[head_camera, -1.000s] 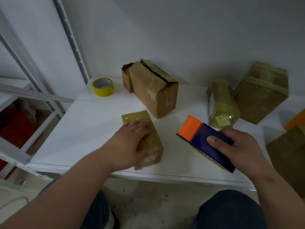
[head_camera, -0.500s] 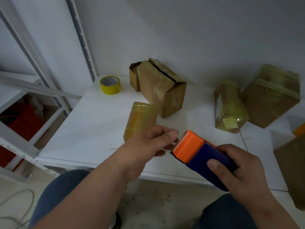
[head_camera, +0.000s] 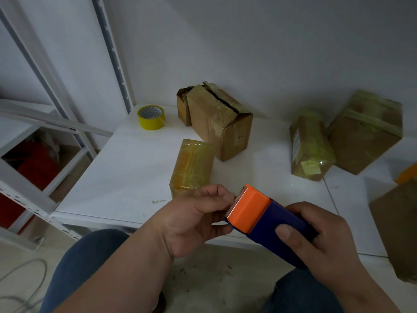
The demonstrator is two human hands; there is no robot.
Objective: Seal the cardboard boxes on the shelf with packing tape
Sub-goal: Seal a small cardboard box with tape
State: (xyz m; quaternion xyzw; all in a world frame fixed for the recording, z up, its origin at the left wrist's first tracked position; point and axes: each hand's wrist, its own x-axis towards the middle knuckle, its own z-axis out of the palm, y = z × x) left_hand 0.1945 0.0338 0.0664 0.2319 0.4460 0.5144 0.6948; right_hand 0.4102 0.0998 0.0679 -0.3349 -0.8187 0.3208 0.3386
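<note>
We are in a storeroom or packing area, as the white slotted-steel shelving (head_camera: 110, 53) against a bare wall indicates. On the shelf (head_camera: 126, 172) we see taped cardboard boxes (head_camera: 222, 123) and a yellow tape roll (head_camera: 150, 117); the floor (head_camera: 203, 279) beneath is scuffed concrete.

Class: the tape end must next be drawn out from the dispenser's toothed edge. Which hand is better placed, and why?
The left hand: its fingertips are already at the toothed edge of the tape dispenser, while the right hand grips the blue body.
</note>
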